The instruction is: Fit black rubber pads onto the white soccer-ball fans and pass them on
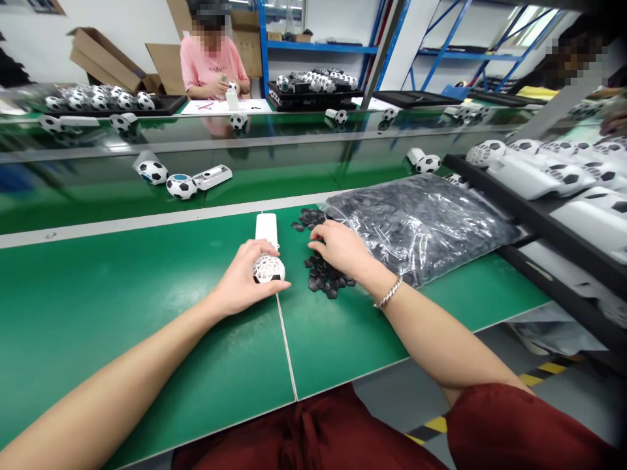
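My left hand (245,277) is wrapped round the ball-shaped end of a white plastic casing patterned like a football (269,266). The casing lies on the green table with its flat white body (266,228) pointing away from me. Its ball end shows open white latticework, with black patches along the near edge. My right hand (340,248) hovers over a pile of small black hexagonal pieces (326,277), fingers bent and thumb and forefinger slightly apart. No piece shows between those fingertips. More black pieces (308,219) lie just beyond the hand.
A clear plastic bag (421,222) of black pieces lies right of the pile. Stacked black trays (519,196) of white casings stand farther right. Across the table, a green conveyor (294,173) carries football casings (181,186). A person in pink (215,65) sits opposite.
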Demonstrator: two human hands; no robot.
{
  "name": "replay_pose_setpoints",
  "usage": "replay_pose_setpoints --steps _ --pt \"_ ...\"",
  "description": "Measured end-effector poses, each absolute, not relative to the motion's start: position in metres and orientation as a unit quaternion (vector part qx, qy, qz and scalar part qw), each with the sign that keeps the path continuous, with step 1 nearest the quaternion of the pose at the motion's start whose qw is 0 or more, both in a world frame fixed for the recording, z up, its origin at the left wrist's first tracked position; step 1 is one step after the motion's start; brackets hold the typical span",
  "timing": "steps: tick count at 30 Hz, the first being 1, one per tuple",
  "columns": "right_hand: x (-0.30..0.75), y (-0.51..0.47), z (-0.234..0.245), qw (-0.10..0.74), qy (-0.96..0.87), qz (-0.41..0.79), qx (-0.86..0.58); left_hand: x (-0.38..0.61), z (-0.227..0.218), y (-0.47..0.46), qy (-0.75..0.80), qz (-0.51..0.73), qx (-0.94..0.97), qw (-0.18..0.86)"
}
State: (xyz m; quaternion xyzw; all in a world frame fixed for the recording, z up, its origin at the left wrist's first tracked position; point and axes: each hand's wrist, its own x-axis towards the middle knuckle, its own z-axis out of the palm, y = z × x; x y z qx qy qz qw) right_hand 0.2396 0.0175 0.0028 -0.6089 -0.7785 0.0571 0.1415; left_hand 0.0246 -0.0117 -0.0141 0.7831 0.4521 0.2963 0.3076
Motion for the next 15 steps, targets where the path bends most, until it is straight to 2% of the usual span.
replay_pose_setpoints --steps 2,5,15 --pt "0.242 0.020 0.000 0.082 -0.774 0.040 -0.626 0.025 -0.014 -0.012 0.494 0.291 0.773 0.272" --pt "0.243 0.021 -0.003 0.044 -0.771 0.052 -0.633 0.021 -0.011 -0.011 0.519 0.263 0.757 0.295" --pt "0.246 0.022 -0.005 0.059 -0.781 0.082 -0.617 0.011 0.008 -0.011 0.463 0.173 0.804 0.331"
